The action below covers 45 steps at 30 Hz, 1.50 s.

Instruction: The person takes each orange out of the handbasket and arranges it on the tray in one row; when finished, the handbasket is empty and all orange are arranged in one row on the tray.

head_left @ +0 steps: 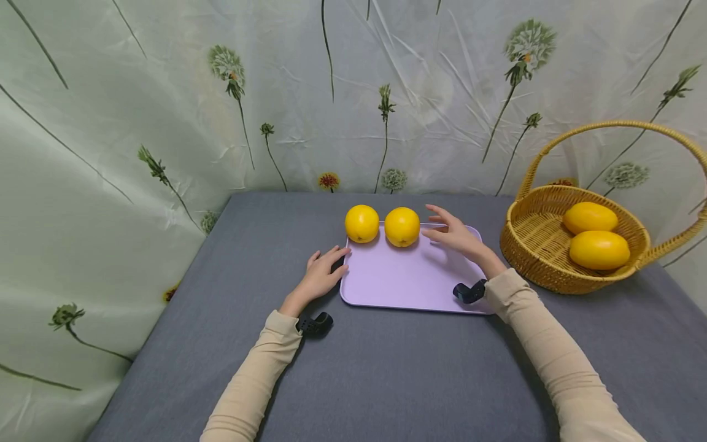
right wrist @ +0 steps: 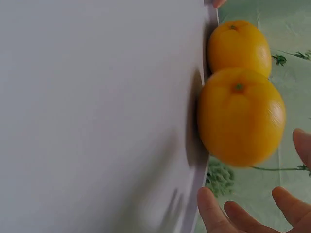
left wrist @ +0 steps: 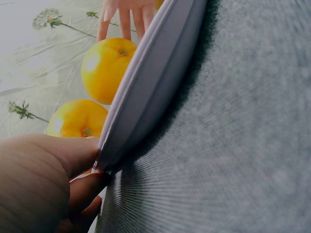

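Observation:
Two oranges stand side by side at the far edge of a lilac tray: the left orange (head_left: 361,224) over the corner, the right orange (head_left: 402,226) beside it. My left hand (head_left: 320,276) is at the tray's left side; in the left wrist view its thumb (left wrist: 82,150) and fingers hold the rim of the tray (left wrist: 146,87). To the right of the right orange, my right hand (head_left: 453,236) hovers over the tray with fingers spread, apart from the fruit. The right wrist view shows a gap between its fingertips (right wrist: 209,199) and the nearer orange (right wrist: 240,116).
A wicker basket (head_left: 513,258) with a tall arched handle stands right of the tray, holding two yellow oval fruits (head_left: 599,250). Grey cloth (head_left: 386,368) covers the table. Behind hangs a pale curtain (head_left: 309,147) printed with dandelions. Each wrist carries a black camera (head_left: 316,325).

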Available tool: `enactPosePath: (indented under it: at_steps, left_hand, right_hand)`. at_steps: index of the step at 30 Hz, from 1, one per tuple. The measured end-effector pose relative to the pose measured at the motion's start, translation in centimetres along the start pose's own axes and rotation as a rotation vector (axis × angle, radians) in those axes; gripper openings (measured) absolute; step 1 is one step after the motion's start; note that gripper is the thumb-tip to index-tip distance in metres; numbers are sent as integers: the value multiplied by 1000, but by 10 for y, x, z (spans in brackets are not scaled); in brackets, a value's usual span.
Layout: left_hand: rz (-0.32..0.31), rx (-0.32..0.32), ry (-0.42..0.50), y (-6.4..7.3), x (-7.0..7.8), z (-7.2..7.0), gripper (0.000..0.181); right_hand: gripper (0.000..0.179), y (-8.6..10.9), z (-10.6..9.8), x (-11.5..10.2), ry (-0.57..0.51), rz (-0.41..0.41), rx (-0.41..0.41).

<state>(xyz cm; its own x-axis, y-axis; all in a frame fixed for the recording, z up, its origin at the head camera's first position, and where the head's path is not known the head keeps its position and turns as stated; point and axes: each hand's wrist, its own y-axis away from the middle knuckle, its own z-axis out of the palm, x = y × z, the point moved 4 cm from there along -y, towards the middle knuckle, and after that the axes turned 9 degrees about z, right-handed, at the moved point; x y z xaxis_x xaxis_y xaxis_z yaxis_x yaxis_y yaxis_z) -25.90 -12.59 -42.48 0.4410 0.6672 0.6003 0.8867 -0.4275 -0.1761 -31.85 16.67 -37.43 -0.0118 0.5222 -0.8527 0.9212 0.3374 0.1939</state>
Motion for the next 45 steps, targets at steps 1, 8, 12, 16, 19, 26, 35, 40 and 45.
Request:
enactPosePath:
  at_steps: [1,8,12,16,19,26,35,40,45]
  left_hand:
    - [-3,-2,1,0,0,0,47]
    - [-5,-4,-18,1,-1,-1,46]
    - [0,-4,-23,1,0,-2,46]
    - [-6,-9,-20,0,-1,-1,46]
    - [-15,-14,-15,1,-1,0,46]
    - [-13,-9,-3,2,-1,2,46]
    - [-16,-18,-23,0,-1,3,46]
    - [-7,-3,-2,-1,-2,4,46]
    - [39,39,13,1,-1,2,45]
  right_hand:
    - [70,3,-3,1,13,1,8]
    - [63,29,-25,2,90,-33,73]
    - [61,46,-35,2,92,-68,112]
    - [59,59,-43,2,65,-103,152]
    - [59,66,-46,2,58,-116,171]
    - [58,82,-54,4,86,-130,203]
    - [56,103,-76,14,90,-136,318]
    - [55,114,-92,21,76,-146,407]
    - [54,125,-106,29,46,-138,485]
